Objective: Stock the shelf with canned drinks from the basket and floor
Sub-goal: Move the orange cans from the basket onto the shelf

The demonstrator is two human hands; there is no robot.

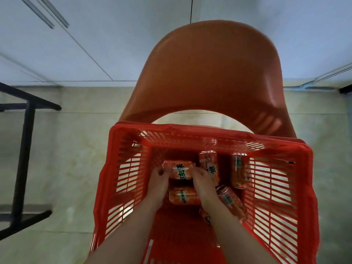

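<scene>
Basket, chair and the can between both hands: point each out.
basket (192, 128), head view, far rim.
chair (209, 73), head view, backrest.
can (180, 171), head view, label between the hands.

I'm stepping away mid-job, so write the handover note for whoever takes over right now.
Left hand and right hand: both down in the red basket, fingers at either end of one orange can lying on its side; a firm grip cannot be confirmed.
The basket sits on an orange chair.
At least five more cans lie loose around it in the basket.
No shelf and no floor cans are in view.
Done: nothing visibly stocked.
Left: lift this can, shelve it, then the rest.
</scene>
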